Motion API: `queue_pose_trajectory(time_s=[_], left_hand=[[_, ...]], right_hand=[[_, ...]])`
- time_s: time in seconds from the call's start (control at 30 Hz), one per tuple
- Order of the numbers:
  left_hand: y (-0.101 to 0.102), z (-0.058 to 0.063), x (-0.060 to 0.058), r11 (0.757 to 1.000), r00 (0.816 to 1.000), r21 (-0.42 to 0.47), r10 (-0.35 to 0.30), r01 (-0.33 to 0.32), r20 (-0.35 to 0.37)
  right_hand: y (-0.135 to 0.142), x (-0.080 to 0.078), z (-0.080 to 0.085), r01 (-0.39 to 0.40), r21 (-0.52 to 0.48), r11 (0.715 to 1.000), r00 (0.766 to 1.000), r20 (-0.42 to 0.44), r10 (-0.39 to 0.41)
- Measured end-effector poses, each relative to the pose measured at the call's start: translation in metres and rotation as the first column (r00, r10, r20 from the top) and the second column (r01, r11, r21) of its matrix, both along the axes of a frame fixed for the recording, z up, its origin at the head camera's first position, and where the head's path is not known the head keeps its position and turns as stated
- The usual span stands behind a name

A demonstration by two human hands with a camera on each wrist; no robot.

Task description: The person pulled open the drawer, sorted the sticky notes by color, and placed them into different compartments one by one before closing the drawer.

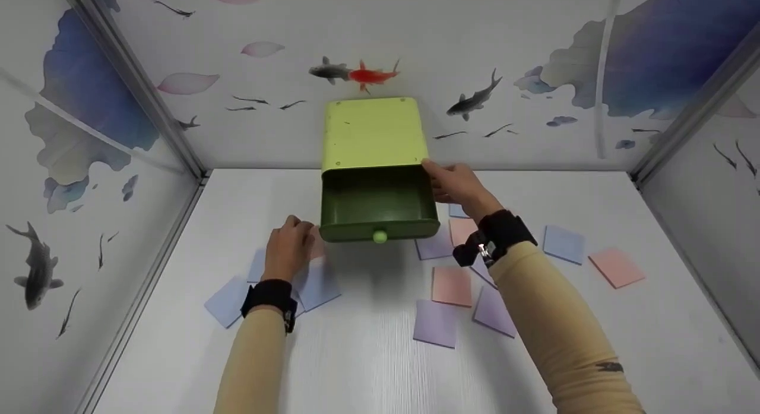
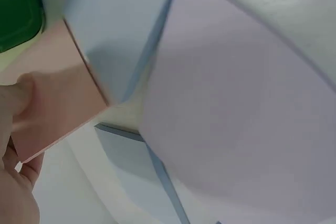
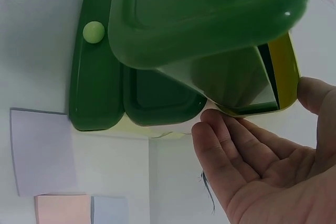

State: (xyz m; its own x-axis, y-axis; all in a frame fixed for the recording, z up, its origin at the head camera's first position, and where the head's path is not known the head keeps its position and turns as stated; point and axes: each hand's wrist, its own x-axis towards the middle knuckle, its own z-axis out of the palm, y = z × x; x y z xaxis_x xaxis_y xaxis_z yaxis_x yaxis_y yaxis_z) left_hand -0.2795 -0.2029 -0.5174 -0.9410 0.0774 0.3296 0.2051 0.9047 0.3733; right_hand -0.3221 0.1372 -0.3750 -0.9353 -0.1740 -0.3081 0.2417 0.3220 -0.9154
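Observation:
A light green cabinet with dark green drawers [image 1: 374, 135] stands at the back wall. Its top drawer [image 1: 380, 206], with a round pale knob [image 1: 380, 236], is pulled out and its inside looks bare. Beside the drawer's left end, my left hand [image 1: 288, 247] pinches a pink square card [image 2: 58, 93], thumb on top and fingers beneath. Blue cards [image 2: 118, 24] and a purple card [image 2: 241, 98] lie near that hand. At the cabinet's right side my right hand [image 1: 460, 188] touches the casing, its thumb at the upper edge and fairly straight fingers [image 3: 210, 145] along the side.
On the white table [image 1: 368, 354], several pink, blue and purple square cards lie scattered, among them a pink card [image 1: 616, 267] and a blue card [image 1: 564, 244] at the right. Walls with fish pictures [image 1: 474, 96] enclose the back and sides. Lower drawers [image 3: 97, 87] show under the top one.

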Motion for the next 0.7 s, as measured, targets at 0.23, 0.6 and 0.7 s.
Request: queue_pose_trajectory(time_s=[0.23, 0.6, 0.7], left_hand=[[-0.001, 0.017, -0.001, 0.997, 0.997, 0.079, 0.028, -0.022, -0.078], [-0.01, 0.053, 0.002, 0.994, 0.982, 0.069, 0.099, -0.089, -0.159], [-0.011, 0.065, 0.003, 0.988, 0.977, 0.09, 0.137, -0.123, -0.166]], right_hand=[[-0.002, 0.002, 0.004, 0.005, 0.002, 1.0, 1.0, -0.004, -0.005], [-0.005, 0.004, 0.005, 0.052, -0.011, 0.999, 0.999, -0.011, -0.052], [-0.005, 0.004, 0.005, 0.05, -0.015, 0.999, 0.999, -0.017, -0.05]])
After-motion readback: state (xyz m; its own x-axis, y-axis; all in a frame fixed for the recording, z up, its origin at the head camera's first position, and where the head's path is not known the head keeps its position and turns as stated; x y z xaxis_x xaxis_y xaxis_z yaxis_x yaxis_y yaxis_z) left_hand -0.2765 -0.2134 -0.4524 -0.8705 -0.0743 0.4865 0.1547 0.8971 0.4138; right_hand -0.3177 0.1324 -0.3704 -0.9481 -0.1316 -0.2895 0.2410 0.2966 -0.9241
